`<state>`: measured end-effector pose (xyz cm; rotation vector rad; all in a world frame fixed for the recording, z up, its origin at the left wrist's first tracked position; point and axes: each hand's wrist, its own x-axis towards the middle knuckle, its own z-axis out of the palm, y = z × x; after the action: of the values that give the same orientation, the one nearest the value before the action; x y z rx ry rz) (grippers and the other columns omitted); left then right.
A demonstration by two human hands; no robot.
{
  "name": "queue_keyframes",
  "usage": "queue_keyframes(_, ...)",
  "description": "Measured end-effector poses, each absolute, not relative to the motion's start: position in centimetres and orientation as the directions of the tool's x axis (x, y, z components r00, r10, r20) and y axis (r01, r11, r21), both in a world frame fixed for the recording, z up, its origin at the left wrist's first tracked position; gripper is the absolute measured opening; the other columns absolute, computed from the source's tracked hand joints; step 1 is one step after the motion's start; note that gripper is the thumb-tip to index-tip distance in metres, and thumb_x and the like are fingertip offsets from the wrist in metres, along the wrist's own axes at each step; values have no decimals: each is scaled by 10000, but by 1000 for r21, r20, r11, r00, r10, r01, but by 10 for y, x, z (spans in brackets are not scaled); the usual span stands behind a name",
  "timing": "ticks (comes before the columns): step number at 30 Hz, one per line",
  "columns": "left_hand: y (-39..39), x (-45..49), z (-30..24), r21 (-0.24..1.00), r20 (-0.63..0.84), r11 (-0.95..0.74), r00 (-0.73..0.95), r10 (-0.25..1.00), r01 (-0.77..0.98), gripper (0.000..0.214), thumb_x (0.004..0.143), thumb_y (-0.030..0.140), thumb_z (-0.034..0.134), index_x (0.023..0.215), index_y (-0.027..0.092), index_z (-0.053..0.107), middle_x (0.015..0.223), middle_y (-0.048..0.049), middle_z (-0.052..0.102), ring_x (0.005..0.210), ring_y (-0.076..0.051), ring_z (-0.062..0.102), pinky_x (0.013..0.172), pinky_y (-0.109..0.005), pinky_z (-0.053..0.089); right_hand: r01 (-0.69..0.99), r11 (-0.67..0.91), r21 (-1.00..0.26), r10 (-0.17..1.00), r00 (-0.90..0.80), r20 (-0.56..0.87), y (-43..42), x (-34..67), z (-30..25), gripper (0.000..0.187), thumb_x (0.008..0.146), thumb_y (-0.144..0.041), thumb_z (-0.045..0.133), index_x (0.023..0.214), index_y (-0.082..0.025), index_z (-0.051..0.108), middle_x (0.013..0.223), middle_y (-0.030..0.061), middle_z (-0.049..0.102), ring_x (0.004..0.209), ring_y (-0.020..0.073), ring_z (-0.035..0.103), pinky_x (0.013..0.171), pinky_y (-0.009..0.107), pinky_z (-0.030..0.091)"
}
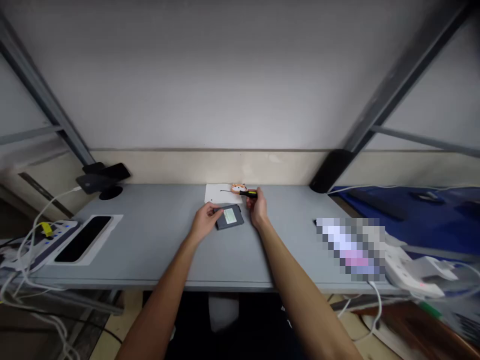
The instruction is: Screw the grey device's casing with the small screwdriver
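A dark flat box [238, 218] with a pale label [229, 216] lies at the centre of the frame, slightly tilted to the frame's edges. The left hand [204, 218] meets its left side, the grip pinching that edge between thumb and fingers. Just above and to the right, the right hand [258, 207] has its grip closed around the black-and-yellow handle of a screwdriver [246, 194], whose thin shaft points left across a white sheet [214, 194]. An orange-and-white item [239, 188] sits behind the screwdriver, at the sheet's upper right. All this is on the grey desk [150, 235]. Farther out, a black-screened phone [84, 239] lies at lower left, a dark speaker-like object [330, 171] stands at right of centre, and a white power strip [410, 272] is at lower right.
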<state>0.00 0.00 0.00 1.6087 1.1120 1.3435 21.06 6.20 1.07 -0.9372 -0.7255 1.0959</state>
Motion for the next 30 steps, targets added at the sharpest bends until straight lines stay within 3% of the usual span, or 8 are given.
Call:
queue_keyframes(7, 1, 1, -2, 888, 351, -357, 76, 933, 290, 279, 889, 441, 686, 846, 169, 731, 871, -65, 746, 838, -217, 684, 797, -340, 537, -437, 165, -884, 950, 310, 24, 59, 208, 14, 509, 847, -696, 577, 851, -192, 647, 525, -40, 538, 405, 102, 418, 385, 233, 269)
queue_keyframes(11, -6, -3, 5, 870, 343, -373, 148, 928, 322, 272, 897, 438, 699, 997, 193, 759, 983, -75, 751, 898, -228, 689, 860, -368, 548, -448, 157, -880, 950, 312, 11, 60, 209, 13, 473, 855, -662, 584, 840, -193, 642, 523, -41, 531, 404, 105, 419, 379, 239, 271)
queue_keyframes(12, -9, -4, 8, 859, 342, -387, 186, 921, 337, 332, 860, 443, 750, 1098, 213, 753, 1061, -82, 740, 978, -243, 683, 916, -386, 541, -448, 157, -880, 949, 314, 9, 60, 209, 13, 469, 857, -661, 581, 836, -196, 638, 523, -41, 530, 404, 106, 420, 380, 241, 275)
queue_keyframes(14, -16, -9, 14, 815, 336, -433, 295, 895, 386, 666, 724, 444, 886, 1330, 275, 669, 1252, -100, 670, 1191, -295, 618, 1052, -437, 492, -446, 160, -881, 946, 324, 8, 59, 210, 13, 466, 861, -662, 572, 832, -201, 631, 522, -42, 528, 403, 108, 424, 381, 243, 282)
queue_keyframes(17, -23, -14, 22, 747, 323, -496, 410, 853, 442, 977, 619, 362, 965, 1490, 334, 524, 1386, -110, 577, 1340, -341, 507, 1146, -502, 424, -437, 173, -882, 939, 344, 13, 58, 211, 14, 460, 864, -657, 566, 832, -203, 633, 521, -42, 532, 407, 110, 430, 383, 244, 284)
queue_keyframes(22, -23, -10, 21, 769, 330, -477, 376, 866, 424, 897, 681, 247, 924, 1481, 303, 524, 1399, -109, 580, 1303, -304, 551, 1144, -491, 434, -420, 190, -888, 931, 364, 27, 57, 210, 19, 445, 857, -631, 592, 785, -194, 637, 512, -38, 539, 398, 98, 415, 378, 239, 255)
queue_keyframes(26, -20, -5, 15, 791, 332, -445, 318, 888, 419, 774, 692, 367, 928, 1388, 242, 612, 1356, -124, 623, 1279, -295, 584, 1133, -474, 445, -431, 218, -876, 920, 391, 37, 55, 211, 25, 415, 863, -594, 584, 767, -193, 635, 500, -37, 521, 400, 93, 404, 382, 240, 257)
queue_keyframes(30, -19, -4, 17, 783, 359, -455, 290, 887, 423, 438, 818, 476, 818, 1181, 245, 734, 1206, -102, 719, 1130, -280, 659, 1016, -438, 511, -444, 248, -861, 902, 431, 38, 53, 215, 33, 385, 853, -564, 586, 714, -205, 592, 517, -40, 503, 390, 80, 374, 376, 246, 256)
